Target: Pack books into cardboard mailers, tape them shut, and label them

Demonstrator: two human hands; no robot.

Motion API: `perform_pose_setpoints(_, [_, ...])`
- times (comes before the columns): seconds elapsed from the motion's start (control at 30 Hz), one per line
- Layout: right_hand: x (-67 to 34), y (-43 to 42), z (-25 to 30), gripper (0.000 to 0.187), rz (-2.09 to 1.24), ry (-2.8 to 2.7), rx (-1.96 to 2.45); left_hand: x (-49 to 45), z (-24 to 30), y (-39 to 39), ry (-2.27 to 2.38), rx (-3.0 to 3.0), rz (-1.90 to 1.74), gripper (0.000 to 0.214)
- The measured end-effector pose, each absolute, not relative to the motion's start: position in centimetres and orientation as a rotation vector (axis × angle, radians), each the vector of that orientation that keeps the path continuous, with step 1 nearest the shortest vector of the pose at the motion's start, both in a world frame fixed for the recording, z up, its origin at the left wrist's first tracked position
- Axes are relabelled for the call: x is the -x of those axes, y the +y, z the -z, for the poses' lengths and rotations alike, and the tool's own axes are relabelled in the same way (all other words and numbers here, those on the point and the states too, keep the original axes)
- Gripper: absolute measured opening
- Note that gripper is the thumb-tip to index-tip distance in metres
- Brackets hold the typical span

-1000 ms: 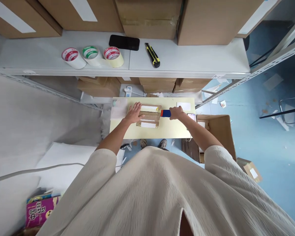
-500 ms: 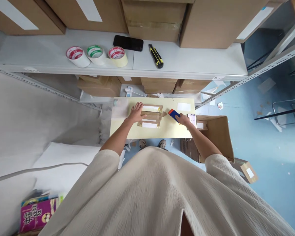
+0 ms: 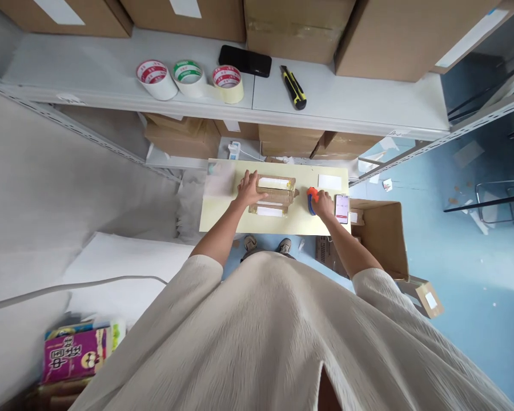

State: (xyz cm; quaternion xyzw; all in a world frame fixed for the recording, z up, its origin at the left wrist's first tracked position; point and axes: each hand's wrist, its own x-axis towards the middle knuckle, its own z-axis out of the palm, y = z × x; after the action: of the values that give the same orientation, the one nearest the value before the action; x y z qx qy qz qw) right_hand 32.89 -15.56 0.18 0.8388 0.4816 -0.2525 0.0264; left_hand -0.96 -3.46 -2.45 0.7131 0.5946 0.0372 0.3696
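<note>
On the pale yellow table (image 3: pixel 300 225) lies a small cardboard parcel (image 3: pixel 278 197) with white labels and tape on it. My left hand (image 3: pixel 248 189) rests on the parcel's left end, fingers spread. To the right of the parcel, my right hand (image 3: pixel 324 204) is closed around a blue and orange tape dispenser (image 3: pixel 312 200). The dispenser is apart from the parcel, and my fingers cover part of it. Beside my right hand lies a lit phone (image 3: pixel 341 209), and a white paper (image 3: pixel 329 182) lies behind it.
The shelf (image 3: pixel 154 108) above the table's far edge carries three tape rolls (image 3: pixel 189 79), a dark phone (image 3: pixel 245 60), a yellow-black utility knife (image 3: pixel 293 87) and large boxes (image 3: pixel 300 28). An open carton (image 3: pixel 381 240) stands right of the table. Purple printed packaging (image 3: pixel 75 354) lies lower left.
The tape dispenser has turned in my right hand, its orange part now at the far side. My left hand stays on the parcel. The view has shifted slightly.
</note>
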Motion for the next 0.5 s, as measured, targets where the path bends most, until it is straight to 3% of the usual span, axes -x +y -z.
perform_pose_setpoints(0.13, [-29.2,-12.9,-1.3,0.064,1.236,1.619,-2.667,1.2,2.2,-4.1,1.553,-1.789,-0.107,0.142])
perform_pose_setpoints(0.27, [-26.6,-11.2,-2.3,0.085,1.653,1.555,-2.682,1.0,1.5,-4.0,1.542,-1.743,-0.254,0.119])
perform_pose_setpoints(0.4, [-26.3,-10.3,-3.3,0.099,1.757,1.614,-2.897,0.8,0.2,-2.3,1.452,-1.754,-0.636,0.092])
perform_pose_setpoints(0.5, [-26.9,-10.0,-3.4,0.104,1.795,1.784,-2.952,0.6,-0.6,-1.3,1.383,-1.754,-0.833,0.085])
